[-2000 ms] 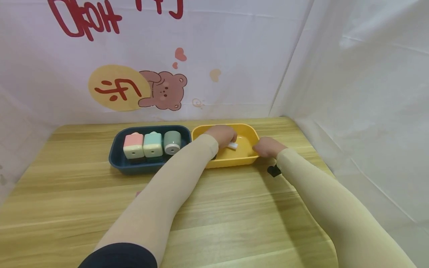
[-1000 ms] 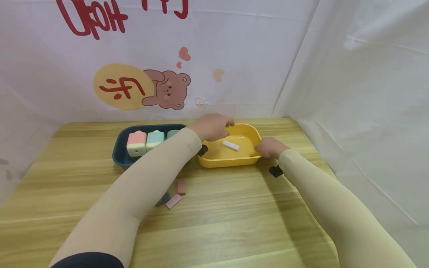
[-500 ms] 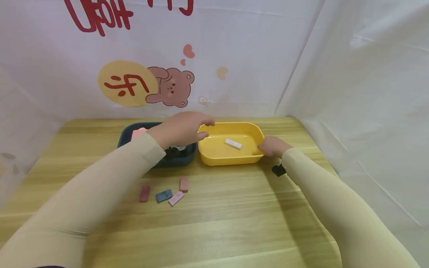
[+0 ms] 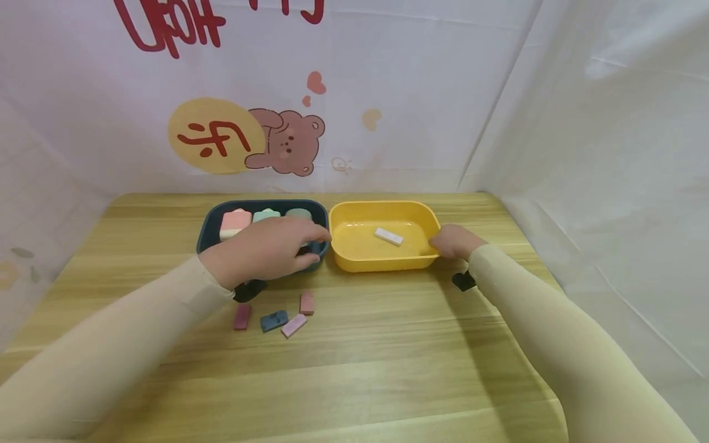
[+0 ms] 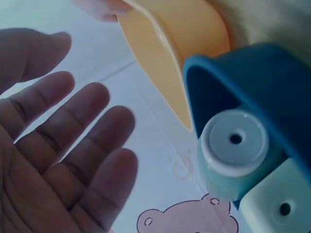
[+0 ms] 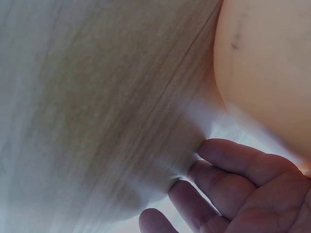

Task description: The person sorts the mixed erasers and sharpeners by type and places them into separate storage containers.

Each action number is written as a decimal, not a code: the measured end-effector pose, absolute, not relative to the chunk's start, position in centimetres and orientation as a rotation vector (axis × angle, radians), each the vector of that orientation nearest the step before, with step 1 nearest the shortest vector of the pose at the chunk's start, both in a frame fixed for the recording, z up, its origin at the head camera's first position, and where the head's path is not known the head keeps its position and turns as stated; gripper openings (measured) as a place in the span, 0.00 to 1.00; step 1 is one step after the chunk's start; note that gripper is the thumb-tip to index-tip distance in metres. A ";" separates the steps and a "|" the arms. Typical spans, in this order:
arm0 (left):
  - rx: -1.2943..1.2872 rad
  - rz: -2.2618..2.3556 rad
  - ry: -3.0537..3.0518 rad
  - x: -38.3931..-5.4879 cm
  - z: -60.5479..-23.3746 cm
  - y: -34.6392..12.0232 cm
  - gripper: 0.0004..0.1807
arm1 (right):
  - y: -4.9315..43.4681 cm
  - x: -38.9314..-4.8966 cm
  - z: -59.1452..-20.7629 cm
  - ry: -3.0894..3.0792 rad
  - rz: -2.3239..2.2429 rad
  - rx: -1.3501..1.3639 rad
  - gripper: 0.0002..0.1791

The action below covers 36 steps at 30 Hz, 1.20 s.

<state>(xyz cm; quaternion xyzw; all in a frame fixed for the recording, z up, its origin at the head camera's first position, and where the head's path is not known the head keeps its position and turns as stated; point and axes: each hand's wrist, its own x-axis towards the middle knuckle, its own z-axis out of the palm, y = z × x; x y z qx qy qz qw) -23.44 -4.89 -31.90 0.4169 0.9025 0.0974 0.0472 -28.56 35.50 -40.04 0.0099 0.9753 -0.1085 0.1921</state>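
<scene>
My left hand [image 4: 268, 249] hovers palm-down at the front of the dark blue bin [image 4: 207, 234], its fingers loosely extended and holding nothing. In that bin sit a pink-topped block-shaped container [image 4: 236, 223], a mint one [image 5: 282, 201] and a round grey-green one [image 5: 235, 145], partly hidden by the hand in the head view. My right hand [image 4: 456, 241] grips the right rim of the yellow bin [image 4: 382, 265]; its thumb is hidden in the right wrist view. Inside the yellow bin lies a small white block [image 4: 389, 236].
On the wooden table [image 4: 354, 369], in front of the blue bin, lie a magenta block [image 4: 242, 317], a slate-blue block [image 4: 274, 320], a light pink block [image 4: 294, 325] and a rose block [image 4: 307, 303]. White cloth walls [image 4: 399, 80] stand behind and at the right.
My left hand has let go of the white block in the yellow bin, then moved left and toward me to the blue bin. My right hand has stayed at the yellow rim.
</scene>
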 end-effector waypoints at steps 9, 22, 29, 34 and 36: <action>1.166 0.229 2.652 -21.0 -34.0 -5.5 0.14 | 35.3 -28.5 -39.9 2.736 -0.296 0.036 0.15; 1.187 0.216 2.658 -20.1 -37.8 -5.2 0.07 | 35.6 -28.6 -40.3 2.722 -0.322 0.061 0.15; 1.169 0.187 2.661 -20.1 -38.6 -5.1 0.07 | 35.6 -28.6 -40.4 2.721 -0.331 0.064 0.14; 1.188 0.169 2.678 -20.2 -39.0 -5.1 0.07 | 35.5 -28.6 -40.3 2.727 -0.316 0.062 0.14; 1.200 0.161 2.681 -20.3 -39.2 -5.1 0.07 | 35.5 -28.5 -40.2 2.729 -0.310 0.060 0.14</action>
